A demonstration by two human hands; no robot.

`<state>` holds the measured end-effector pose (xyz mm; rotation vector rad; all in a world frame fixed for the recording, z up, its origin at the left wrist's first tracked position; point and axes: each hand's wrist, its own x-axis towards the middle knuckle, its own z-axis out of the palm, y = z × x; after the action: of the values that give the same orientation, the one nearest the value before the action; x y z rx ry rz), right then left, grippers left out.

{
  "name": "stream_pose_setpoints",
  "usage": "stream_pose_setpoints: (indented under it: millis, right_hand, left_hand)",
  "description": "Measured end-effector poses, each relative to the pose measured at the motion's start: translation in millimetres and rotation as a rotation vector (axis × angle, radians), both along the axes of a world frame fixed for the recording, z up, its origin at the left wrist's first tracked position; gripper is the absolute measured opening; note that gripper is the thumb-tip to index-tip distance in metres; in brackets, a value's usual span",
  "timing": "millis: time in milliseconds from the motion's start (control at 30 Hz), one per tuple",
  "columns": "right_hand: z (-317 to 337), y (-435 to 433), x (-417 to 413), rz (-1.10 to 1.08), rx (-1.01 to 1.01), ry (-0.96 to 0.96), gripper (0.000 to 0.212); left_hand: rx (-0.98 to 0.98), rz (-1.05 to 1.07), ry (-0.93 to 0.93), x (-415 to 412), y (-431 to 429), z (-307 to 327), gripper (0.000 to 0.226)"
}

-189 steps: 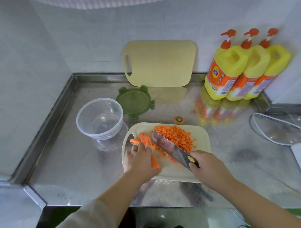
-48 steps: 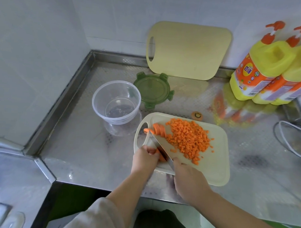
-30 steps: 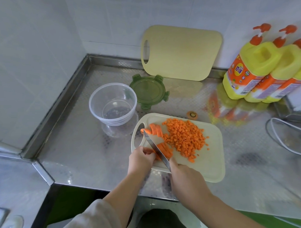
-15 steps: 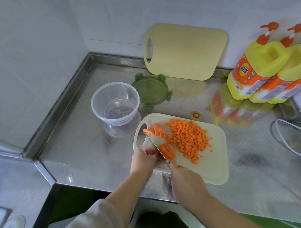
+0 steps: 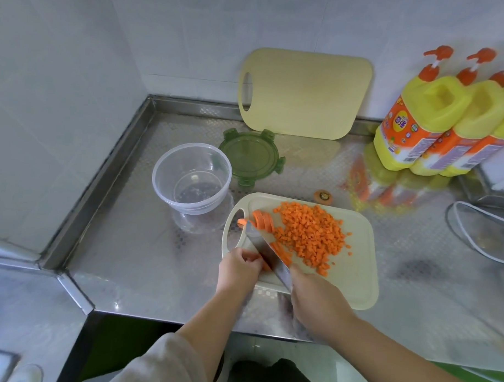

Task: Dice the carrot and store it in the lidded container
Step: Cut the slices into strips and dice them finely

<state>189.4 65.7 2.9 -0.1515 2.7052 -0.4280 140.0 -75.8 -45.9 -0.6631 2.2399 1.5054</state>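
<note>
Your right hand (image 5: 313,296) is closed around the handle of the knife (image 5: 267,252), its blade running toward 11 o'clock across the pale cutting board (image 5: 356,280); your left hand (image 5: 238,269) has its fingers curled down onto a small carrot piece (image 5: 266,266) just left of the blade, so that little of the piece shows; freshly cut carrot strips (image 5: 281,253) lie on the blade's right side; a fan of carrot slices (image 5: 262,219) sits at the blade tip, beside the board's handle hole; the heap of diced carrot (image 5: 309,233) fills the board's middle, at 2 o'clock from your hands; the clear container (image 5: 191,178) stands empty on the steel tabletop (image 5: 128,258) at 10 o'clock from the board, and its green lid (image 5: 250,156) lies flat at 2 o'clock from it, close by; a carrot end (image 5: 322,196) rests on the tabletop just beyond the board's far edge; a second cutting board (image 5: 302,92) leans on the wall at 12 o'clock; three yellow pump bottles (image 5: 424,122) stand at 2 o'clock.
</note>
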Motion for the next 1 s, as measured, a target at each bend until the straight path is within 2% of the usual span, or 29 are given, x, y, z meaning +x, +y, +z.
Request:
stream_pose_setpoints:
  millis: [167,333,400,467,533,600,667,767,833,900,1000]
  right_hand:
    - [21.1,18.8,-5.1,0.010,-0.011,0.112,0.013]
    - [25.2,31.6,-8.4,0.031,0.039,0.126,0.014]
    - [27.1,32.0,-6.6,0.071,0.064,0.153,0.015]
    - [27.9,32.7,-4.5,0.144,0.127,0.198,0.034]
    - [26.3,34.1,-2.7,0.257,0.221,0.287,0.058]
    - [27.1,33.5,0.8,0.316,0.264,0.363,0.067]
    - [25.7,33.0,3.8,0.330,0.275,0.404,0.059]
    - [22.7,32.0,8.3,0.335,0.291,0.414,0.050]
    - [21.5,33.4,9.7,0.310,0.302,0.440,0.048]
    - [21.6,39.4,10.7,0.284,0.272,0.445,0.048]
    - [22.8,58.2,8.7,0.206,0.313,0.392,0.053]
  left_hand:
    - [-0.055,-0.039,-0.005,-3.1,1.7,-0.7,0.005]
    - [0.078,-0.022,-0.057,-3.9,-0.5,2.4,0.006]
    - [0.192,0.021,-0.085,-8.9,-8.9,9.0,0.008]
    - [0.302,0.081,-0.075,-19.8,-23.2,20.7,0.009]
    - [0.254,0.066,0.000,-34.3,-39.3,34.3,0.010]
    - [0.121,-0.077,0.128,-47.1,-49.8,52.4,0.012]
    - [-0.034,-0.356,0.232,-54.4,-49.5,73.8,0.012]
    - [-0.251,-0.936,0.150,-56.4,-31.7,97.5,0.011]
    - [-0.339,-1.169,0.066,-57.6,-17.2,98.6,0.017]
    - [-0.384,-1.182,0.133,-64.4,-8.4,90.9,0.021]
    - [-0.346,-0.897,0.236,-85.3,-9.3,76.4,0.026]
